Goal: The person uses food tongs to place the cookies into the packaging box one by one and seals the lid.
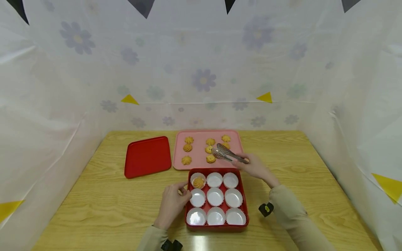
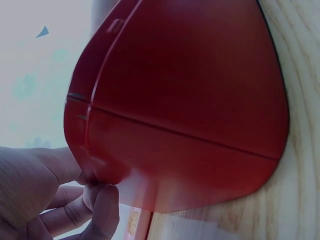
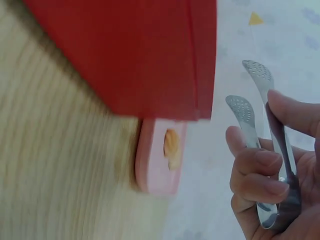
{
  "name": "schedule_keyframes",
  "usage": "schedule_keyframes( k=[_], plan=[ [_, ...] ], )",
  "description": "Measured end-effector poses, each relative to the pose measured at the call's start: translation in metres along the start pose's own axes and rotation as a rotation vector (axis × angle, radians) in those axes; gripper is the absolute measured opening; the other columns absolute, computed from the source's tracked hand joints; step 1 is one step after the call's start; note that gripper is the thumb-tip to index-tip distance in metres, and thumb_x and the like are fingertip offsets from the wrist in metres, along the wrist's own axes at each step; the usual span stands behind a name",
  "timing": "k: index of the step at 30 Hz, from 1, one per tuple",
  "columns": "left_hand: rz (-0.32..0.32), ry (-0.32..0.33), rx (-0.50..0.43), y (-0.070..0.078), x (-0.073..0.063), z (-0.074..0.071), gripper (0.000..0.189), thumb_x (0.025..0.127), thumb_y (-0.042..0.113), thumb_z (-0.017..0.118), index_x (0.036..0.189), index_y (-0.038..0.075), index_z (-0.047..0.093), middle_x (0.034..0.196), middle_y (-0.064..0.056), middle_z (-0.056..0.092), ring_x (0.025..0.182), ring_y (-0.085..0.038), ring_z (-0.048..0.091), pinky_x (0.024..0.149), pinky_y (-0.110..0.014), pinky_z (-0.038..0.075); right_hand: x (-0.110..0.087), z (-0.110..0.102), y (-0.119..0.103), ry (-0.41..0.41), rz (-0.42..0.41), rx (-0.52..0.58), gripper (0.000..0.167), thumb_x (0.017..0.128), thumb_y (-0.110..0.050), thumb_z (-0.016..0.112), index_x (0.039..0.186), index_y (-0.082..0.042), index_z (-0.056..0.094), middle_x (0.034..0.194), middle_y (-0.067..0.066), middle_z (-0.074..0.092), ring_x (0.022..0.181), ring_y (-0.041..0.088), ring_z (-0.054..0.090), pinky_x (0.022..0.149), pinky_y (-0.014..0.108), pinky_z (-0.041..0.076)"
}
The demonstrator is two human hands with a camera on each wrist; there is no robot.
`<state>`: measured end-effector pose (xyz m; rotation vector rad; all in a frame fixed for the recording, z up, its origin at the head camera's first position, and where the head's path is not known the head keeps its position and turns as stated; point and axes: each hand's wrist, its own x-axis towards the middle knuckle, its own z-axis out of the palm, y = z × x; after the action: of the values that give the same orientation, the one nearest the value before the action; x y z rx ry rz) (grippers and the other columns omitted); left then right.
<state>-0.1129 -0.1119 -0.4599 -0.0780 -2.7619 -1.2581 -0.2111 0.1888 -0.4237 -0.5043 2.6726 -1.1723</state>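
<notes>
Our left hand (image 1: 172, 203) pinches the box (image 1: 216, 228); our right hand (image 1: 253, 167) grips parted tongs (image 1: 233, 156). Just past the left, one cup (image 1: 196, 175) holds a cookie (image 1: 198, 183); eight seemingly remain.

The curled right hand (image 1: 253, 167) reaches farther forward than the left hand (image 1: 171, 203)

Passage: bare pale wood-grain counter (image 1: 282, 157), right of pink rectangular tray (image 1: 198, 151). Obstacles: upright walls of red rectangular box (image 1: 216, 228), left grip (image 1: 172, 200) at its left wall; perforated steel tongs (image 1: 232, 154) in right grip (image 1: 254, 165), above tray; white flower-print sheeting (image 1: 176, 69) behind.
</notes>
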Motion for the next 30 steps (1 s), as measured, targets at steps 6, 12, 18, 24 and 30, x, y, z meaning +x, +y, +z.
schedule_keyframes(
  k=[6,12,18,24,30],
  plan=[
    [-0.008,-0.007,-0.009,0.0,0.0,0.0,0.036,0.077,0.001,0.068,0.112,-0.003,0.075,0.065,0.0,0.061,0.053,-0.005,0.043,0.05,-0.018,0.033,0.006,-0.018,0.014,0.034,0.059,-0.116,0.046,0.098,-0.026,0.062,0.129,0.008,0.062,0.096,0.02,0.067,0.065,0.015,0.048,0.056,0.027,0.04],
    [-0.016,-0.006,-0.01,0.0,0.0,0.0,0.035,0.077,0.001,0.068,0.112,-0.002,0.075,0.065,0.0,0.061,0.056,-0.007,0.045,0.052,-0.018,0.034,0.016,-0.026,0.018,0.0,0.145,-0.181,0.029,0.099,-0.029,0.059,0.107,-0.003,0.066,0.065,0.001,0.046,0.051,0.012,0.037,0.049,0.028,0.033],
    [-0.013,-0.011,-0.006,0.0,0.0,0.0,0.035,0.077,0.001,0.069,0.112,-0.003,0.075,0.065,-0.001,0.061,0.057,-0.007,0.046,0.05,-0.018,0.034,0.031,-0.027,0.017,-0.037,0.203,-0.29,0.027,0.099,-0.031,0.059,0.097,-0.005,0.064,0.062,-0.001,0.044,0.052,0.012,0.039,0.049,0.028,0.033],
    [-0.027,-0.022,-0.014,0.0,-0.001,0.0,0.036,0.079,0.001,0.069,0.113,-0.003,0.074,0.066,-0.001,0.061,0.057,-0.009,0.046,0.048,-0.018,0.033,0.046,-0.026,0.014,-0.055,0.218,-0.378,0.028,0.097,-0.032,0.061,0.096,-0.004,0.066,0.07,0.003,0.051,0.058,0.015,0.043,0.053,0.029,0.035],
    [-0.026,-0.018,-0.015,0.0,0.0,0.0,0.036,0.079,0.003,0.068,0.114,-0.004,0.074,0.066,0.0,0.06,0.054,-0.006,0.045,0.046,-0.017,0.031,0.059,-0.023,0.014,-0.069,0.268,-0.427,0.028,0.096,-0.034,0.062,0.095,-0.006,0.065,0.079,0.006,0.057,0.066,0.018,0.049,0.057,0.03,0.037]
  ],
)
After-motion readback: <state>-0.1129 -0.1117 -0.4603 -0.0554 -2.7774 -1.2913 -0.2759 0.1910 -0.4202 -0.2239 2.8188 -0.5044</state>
